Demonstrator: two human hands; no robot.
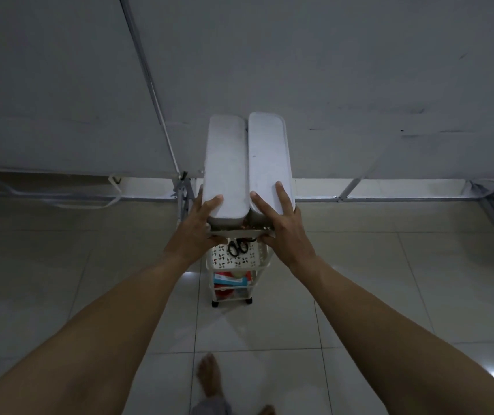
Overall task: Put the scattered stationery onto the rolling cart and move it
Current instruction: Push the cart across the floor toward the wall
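Two grips: left hand point(200, 226), right hand point(281, 223) clamp near end of white two-part slab point(239, 157), fingers point(280, 193) spread on top, over rolling cart point(259, 259). I judge loading step; next, lower it level.

The two long white boxes point(226, 163), the left hand point(200, 226) and the right hand point(284, 226) cover most of the top basket of the rolling cart point(257, 259), so only part of the black scissors point(237, 246) shows. The red and blue things point(230, 281) on its lower shelves are too small to name, and the bare foot point(209, 375) is blurred.
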